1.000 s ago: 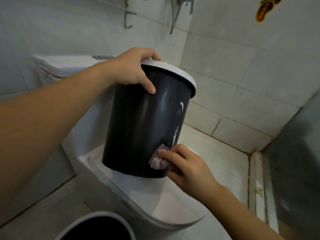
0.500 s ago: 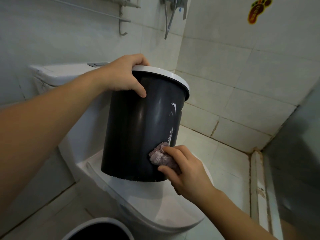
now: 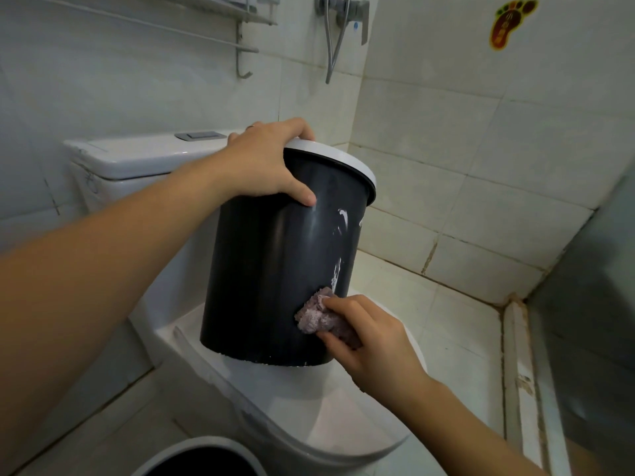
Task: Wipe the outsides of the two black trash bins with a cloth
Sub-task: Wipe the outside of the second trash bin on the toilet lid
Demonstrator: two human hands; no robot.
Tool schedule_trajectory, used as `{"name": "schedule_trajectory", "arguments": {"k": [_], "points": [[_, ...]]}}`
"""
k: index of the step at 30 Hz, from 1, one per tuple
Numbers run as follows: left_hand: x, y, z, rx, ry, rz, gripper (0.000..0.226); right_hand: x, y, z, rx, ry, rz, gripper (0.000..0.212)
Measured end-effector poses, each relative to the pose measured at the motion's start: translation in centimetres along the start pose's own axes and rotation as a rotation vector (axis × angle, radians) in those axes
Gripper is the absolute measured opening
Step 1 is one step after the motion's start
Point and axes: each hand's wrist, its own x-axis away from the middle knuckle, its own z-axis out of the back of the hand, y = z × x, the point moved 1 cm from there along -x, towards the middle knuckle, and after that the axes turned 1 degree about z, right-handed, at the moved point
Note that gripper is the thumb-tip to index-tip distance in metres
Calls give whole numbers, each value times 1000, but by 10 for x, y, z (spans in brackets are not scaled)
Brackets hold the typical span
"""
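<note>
black bin stands on the closed toilet lid, tipped a bit toward the back, white rim up top. prob set up there so the wall is at arm height & can be turned w/o crouching. white streaks run down its right side, just above the cloth, so that patch looks not yet wiped.

cloth is a small purple-grey wad, pressed flat onto the lower right of the bin wall, near the base. right hand pinches it: index finger lies over the top edge, thumb tucks under, rest of the fingers curled behind. cloth sits between the fingertips & the bin, so skin doesn't touch the plastic there afaict.

left hand clamps the rim from the far-left side, fingers curled over the top edge, thumb pressed down on the outer wall. looks like it's there to steady the bin vs. the wiping push, otherwise it'd slide or tip off the lid.

2nd bin only shows its rim at the bottom edge, on the floor near the toilet base, well apart from both hands. judging by that, task is mid-way at best.

around: cistern behind, tiled walls, shower hose & a towel rail above, footprint sticker top right.
</note>
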Motion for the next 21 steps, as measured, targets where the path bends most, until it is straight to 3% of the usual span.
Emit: {"name": "schedule_trajectory", "arguments": {"k": [8, 21], "points": [[-3, -19, 0, 220, 27, -4, 66, 1, 3, 1, 11, 0, 88, 35], [-9, -10, 1, 75, -42, -67, 65, 4, -3, -3, 118, -93, 260, 32]]}}
